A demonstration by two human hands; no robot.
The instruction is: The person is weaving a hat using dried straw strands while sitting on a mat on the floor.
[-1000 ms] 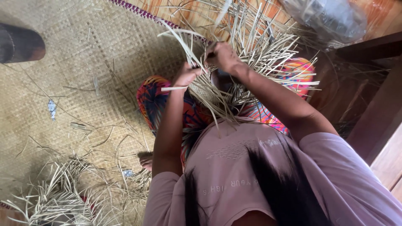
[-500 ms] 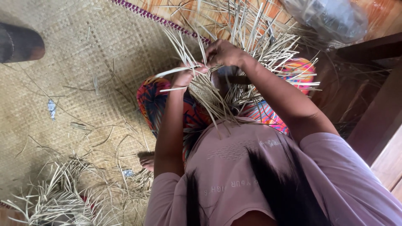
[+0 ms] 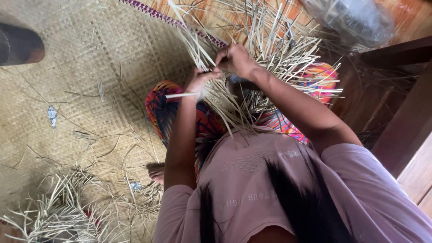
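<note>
A half-woven piece of pale straw strips (image 3: 270, 54) rests on my lap, its loose ends fanning out in all directions. My left hand (image 3: 200, 81) pinches a flat strip that sticks out to the left. My right hand (image 3: 236, 59) is closed on thin strips just above it, and the two hands' fingertips nearly touch. My colourful patterned trousers (image 3: 162, 110) show below the straw. The woven centre is mostly hidden behind my hands and forearms.
I sit on a woven floor mat (image 3: 90, 67) with a purple edge. Another straw bundle (image 3: 58, 216) lies at the lower left, a dark cylinder (image 3: 18, 45) at the upper left, a plastic bag (image 3: 355, 20) at the upper right, and wooden furniture (image 3: 405, 112) on the right.
Both hands have come closer together over the straw. The right hand shifted left toward the left hand, and long strips now rise between them.
</note>
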